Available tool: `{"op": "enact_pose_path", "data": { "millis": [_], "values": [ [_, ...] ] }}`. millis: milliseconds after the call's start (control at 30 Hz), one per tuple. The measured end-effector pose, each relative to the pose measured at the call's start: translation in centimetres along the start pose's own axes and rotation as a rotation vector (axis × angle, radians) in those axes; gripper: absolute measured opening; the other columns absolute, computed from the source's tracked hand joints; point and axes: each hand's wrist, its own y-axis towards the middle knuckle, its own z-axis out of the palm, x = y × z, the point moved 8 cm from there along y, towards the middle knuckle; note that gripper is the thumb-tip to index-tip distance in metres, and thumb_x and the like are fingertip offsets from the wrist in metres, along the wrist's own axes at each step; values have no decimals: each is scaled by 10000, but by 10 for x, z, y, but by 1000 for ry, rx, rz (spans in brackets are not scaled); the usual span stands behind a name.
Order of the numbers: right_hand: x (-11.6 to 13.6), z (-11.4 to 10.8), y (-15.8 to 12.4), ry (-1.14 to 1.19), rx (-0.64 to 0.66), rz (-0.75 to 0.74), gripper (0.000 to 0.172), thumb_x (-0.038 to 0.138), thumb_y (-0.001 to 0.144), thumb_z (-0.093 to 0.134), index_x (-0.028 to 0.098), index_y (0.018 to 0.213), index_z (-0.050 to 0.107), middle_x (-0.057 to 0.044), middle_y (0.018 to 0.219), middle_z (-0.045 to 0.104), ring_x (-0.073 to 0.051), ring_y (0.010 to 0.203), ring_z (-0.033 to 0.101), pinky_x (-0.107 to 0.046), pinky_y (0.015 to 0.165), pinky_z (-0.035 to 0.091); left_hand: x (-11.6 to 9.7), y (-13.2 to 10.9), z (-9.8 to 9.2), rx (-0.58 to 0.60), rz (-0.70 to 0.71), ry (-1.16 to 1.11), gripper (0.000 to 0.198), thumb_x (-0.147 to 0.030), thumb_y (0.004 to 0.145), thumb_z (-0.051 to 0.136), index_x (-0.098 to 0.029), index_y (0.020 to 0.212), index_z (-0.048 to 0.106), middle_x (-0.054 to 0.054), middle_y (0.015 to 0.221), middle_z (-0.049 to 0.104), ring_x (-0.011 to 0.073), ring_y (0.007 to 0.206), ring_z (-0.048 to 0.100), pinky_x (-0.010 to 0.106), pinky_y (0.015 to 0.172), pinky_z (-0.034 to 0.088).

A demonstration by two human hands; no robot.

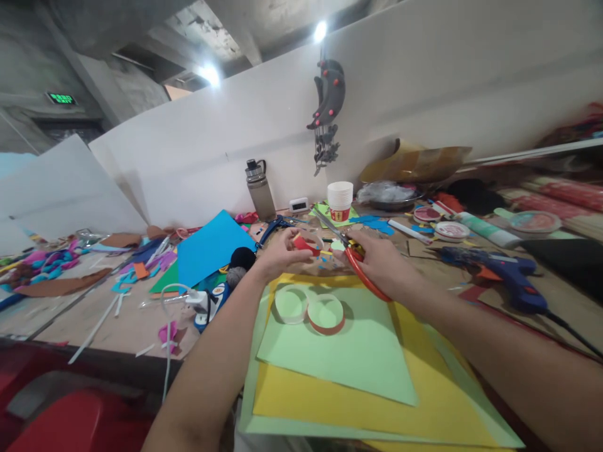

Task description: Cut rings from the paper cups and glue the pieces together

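My left hand [279,256] is closed on a red and white paper ring [305,243], held above the front of the table. In my right hand [382,260] is a pair of scissors [368,280] with red handles; the blades point up and away to the left. The scissors appear apart from the ring. Below my hands, a white paper ring [289,321] and a red-edged ring [326,329] lie side by side on a light green sheet [348,370]. Under it is a yellow sheet [292,397].
Behind my hands stand stacked paper cups [340,196], a small white clock-like device [298,205] and a bottle [260,194]. A blue glue gun [506,279] lies to the right. Blue sheets [214,251] and a power strip [217,298] are left. A dark moon-shaped hanging [332,94] is on the wall.
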Motion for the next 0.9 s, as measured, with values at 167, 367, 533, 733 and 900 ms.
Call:
{"op": "enact_pose_path", "data": {
  "millis": [167,367,533,733,900],
  "values": [
    [-4,2,1,-26,23,32,432,504,869,529,203,1161,633,-115,906,734,-292,824,660,-321,651,425,22,2,-5,100,-108,275,615,-200,552,860,-154,1105,595,102,1063,670,180,897,655,338,814,514],
    [0,4,0,-20,16,28,318,411,854,566,204,1068,677,-96,874,733,-266,776,655,-307,634,421,-16,-4,-35,-179,7,692,541,-356,519,873,-166,990,688,62,912,672,154,736,572,281,656,462],
    [1,3,0,-40,-3,23,307,415,874,536,188,1033,668,-86,900,743,-250,800,663,-282,615,411,-41,-22,-18,35,-157,935,466,-616,731,635,-166,612,667,5,566,597,113,536,490,251,532,354],
    [-2,3,1,-53,-13,37,352,456,869,547,186,1065,660,-88,916,747,-255,821,671,-285,637,418,-8,-48,23,476,-548,980,527,-667,740,583,-183,574,706,32,529,644,120,454,535,246,550,417],
    [-1,3,1,-24,-6,43,338,431,872,549,176,1066,658,-97,967,744,-256,852,675,-296,686,444,3,-47,34,527,-537,1095,431,-487,763,598,-194,449,630,40,480,629,151,475,579,260,562,417]
  ]
}}
